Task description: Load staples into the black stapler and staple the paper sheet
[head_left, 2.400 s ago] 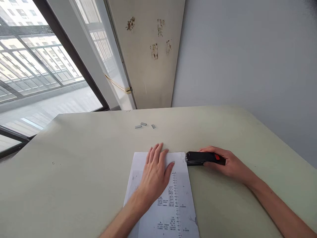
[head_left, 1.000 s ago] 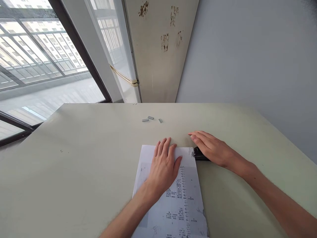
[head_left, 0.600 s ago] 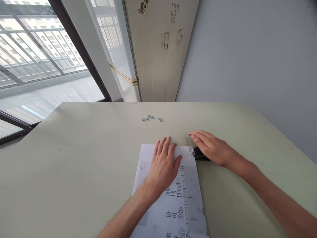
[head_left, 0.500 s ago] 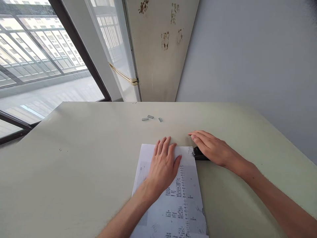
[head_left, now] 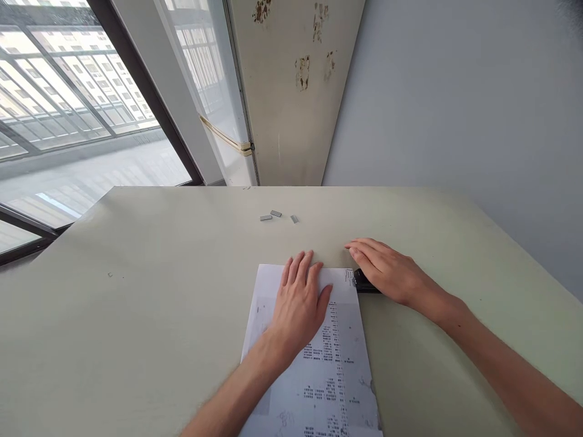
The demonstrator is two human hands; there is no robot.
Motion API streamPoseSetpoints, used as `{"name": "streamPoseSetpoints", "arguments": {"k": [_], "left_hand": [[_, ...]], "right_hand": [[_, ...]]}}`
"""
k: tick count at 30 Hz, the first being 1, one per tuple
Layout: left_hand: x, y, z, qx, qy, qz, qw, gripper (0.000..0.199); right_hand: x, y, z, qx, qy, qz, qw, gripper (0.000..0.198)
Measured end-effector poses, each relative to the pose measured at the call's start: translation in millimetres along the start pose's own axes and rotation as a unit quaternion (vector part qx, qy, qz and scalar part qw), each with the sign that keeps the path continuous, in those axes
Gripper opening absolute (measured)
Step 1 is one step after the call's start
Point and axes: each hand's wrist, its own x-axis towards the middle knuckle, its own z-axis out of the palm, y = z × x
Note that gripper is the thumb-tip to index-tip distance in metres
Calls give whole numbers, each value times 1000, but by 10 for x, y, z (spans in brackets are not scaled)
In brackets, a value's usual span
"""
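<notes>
My left hand point(head_left: 298, 301) lies flat on the upper part of a stack of printed paper point(head_left: 346, 340), fingers spread and holding nothing. Over a black stapler point(head_left: 364, 282) at the paper's upper right edge rests my right hand point(head_left: 387, 267), palm down. Its fingers are stretched out past the stapler, which it covers for the most part. Only the stapler's front end shows, touching the paper's top right corner. Several small marks, like staples, show at that corner.
Three short grey strips of staples point(head_left: 276, 213) lie on the pale table point(head_left: 159, 315) beyond the paper. A tiny bit of metal point(head_left: 110, 275) is on the left side. Behind the table stand a fridge point(head_left: 291, 127), a window point(head_left: 68, 91) and a bluish wall point(head_left: 455, 91).
</notes>
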Motion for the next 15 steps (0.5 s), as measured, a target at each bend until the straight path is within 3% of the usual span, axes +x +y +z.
{"name": "streamPoseSetpoints", "arguments": {"k": [15], "left_hand": [[7,19,2,4,-1,-1,1000,32]], "right_hand": [[1,-26,25,-9,13,6,1000,49]]}}
